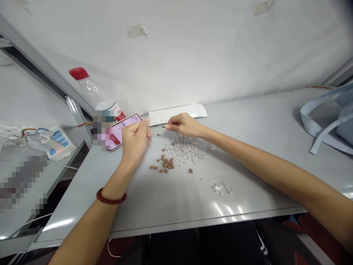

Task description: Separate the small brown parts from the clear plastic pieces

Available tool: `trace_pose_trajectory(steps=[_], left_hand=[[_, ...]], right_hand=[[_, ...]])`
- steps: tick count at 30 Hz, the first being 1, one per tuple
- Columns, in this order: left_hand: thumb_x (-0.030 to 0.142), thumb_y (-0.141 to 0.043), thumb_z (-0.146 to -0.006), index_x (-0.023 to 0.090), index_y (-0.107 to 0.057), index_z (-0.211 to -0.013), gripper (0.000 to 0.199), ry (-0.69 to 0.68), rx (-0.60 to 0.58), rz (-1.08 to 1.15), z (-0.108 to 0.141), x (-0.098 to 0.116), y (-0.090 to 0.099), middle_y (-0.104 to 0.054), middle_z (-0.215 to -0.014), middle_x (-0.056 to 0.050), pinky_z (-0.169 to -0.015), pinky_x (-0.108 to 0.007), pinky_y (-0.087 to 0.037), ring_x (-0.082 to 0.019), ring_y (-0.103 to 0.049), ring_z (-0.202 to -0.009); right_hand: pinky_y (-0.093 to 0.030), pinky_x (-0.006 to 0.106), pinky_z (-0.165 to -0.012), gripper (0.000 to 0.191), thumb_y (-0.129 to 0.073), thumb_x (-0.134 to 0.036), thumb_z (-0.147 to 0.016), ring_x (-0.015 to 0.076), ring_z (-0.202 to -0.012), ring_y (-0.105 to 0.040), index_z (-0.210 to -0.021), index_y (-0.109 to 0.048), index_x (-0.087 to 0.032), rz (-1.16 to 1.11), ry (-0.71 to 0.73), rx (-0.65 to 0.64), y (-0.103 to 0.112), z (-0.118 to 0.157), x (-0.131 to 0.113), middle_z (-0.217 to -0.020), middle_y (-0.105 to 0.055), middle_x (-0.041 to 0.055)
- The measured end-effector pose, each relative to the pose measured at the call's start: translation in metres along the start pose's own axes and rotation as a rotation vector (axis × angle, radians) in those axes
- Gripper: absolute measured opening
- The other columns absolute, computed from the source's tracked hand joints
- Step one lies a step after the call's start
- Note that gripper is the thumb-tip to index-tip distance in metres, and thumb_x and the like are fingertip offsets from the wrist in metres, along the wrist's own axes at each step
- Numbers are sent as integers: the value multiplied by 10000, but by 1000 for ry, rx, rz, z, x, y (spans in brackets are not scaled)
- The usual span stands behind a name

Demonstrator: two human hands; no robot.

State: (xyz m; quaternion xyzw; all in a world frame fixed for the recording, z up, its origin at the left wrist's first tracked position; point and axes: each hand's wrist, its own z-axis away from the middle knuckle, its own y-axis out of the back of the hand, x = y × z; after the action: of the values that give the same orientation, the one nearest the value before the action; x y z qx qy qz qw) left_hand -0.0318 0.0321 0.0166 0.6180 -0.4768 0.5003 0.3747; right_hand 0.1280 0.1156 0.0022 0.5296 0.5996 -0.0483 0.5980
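right grip (184, 125) pinched small brown pellet (164, 126) | left grip (135, 145) fingers pressed together, cannot tell if holding | other brown pellets (164, 163) lay at 7 o'clock, many left | clear plastic pieces (187, 146) at 5 o'clock on tabletop (154, 206)

phone (124, 129) screen: "00" in big marks, the rest too small to read | bottle (92, 92) label (119, 112): red and white, words too small, part hidden by a blur | packet (176, 115): faint print, too small to read | white power strip (52, 141): no words I can read
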Motion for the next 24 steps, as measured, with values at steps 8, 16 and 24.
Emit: trace_pose_trajectory(steps=[8,16,24], left_hand=[[402,-534,-889,169,-362,-504,482,402,-225,53,-3,-5,-5,-245,-441,82,-337,-147,-135,-10,-180,-327],[417,-599,-858,175,-373,-579,433,310,-343,238,2,9,-3,-252,-489,92,-347,-141,-177,-15,-185,-372],[282,-578,-870,157,-413,-519,408,-29,-98,-34,5,-3,-4,-332,-486,57,-379,-152,-246,-31,-293,-403]], right_hand=[[-277,248,-529,189,-565,-244,-858,80,-554,-345,-716,-620,-131,-96,90,-59,-4,-1,-9,-597,-454,-31],[-386,261,-679,215,-540,-187,-868,92,-623,-437,-657,-567,-157,-704,6,-201,-2,-2,-12,-677,-530,-2],[-330,271,-602,210,-540,-226,-863,99,-581,-396,-673,-585,-151,-134,-16,-22,-2,-2,1,-611,-486,-11]])
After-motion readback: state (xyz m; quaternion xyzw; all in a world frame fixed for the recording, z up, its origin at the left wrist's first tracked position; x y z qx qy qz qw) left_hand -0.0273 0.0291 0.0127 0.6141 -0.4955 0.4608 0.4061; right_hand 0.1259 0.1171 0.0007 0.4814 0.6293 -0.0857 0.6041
